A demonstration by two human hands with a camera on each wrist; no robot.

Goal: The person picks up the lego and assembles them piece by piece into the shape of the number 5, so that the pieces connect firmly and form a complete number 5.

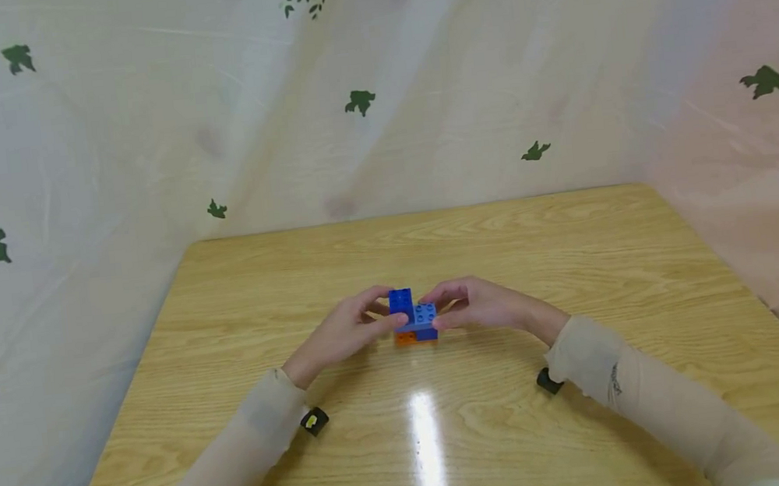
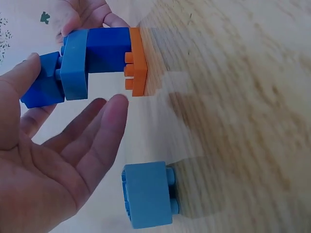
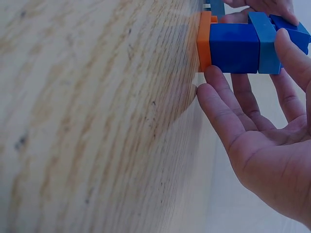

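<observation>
In the middle of the table stands a small stack of toy building bricks. An orange plate [image 2: 140, 63] is at the bottom, bearing a dark blue brick [image 3: 234, 48] on one side. Above it a light blue brick [image 1: 425, 314] overhangs to the left, and a second dark blue brick [image 1: 400, 300] sits on that overhang. My left hand [image 1: 351, 325] pinches this top brick between thumb and fingers. From the other side, my right hand [image 1: 487, 305] pinches the light blue brick's right end. A separate light blue brick [image 2: 146, 195] lies studs down below my left hand, hidden in the head view.
The wooden table [image 1: 293, 268] carries a bright light reflection in front of the stack. A pale cloth with green bird and leaf shapes [image 1: 360, 102] hangs behind and beside it. Small black devices [image 1: 314, 421] show under both wrists.
</observation>
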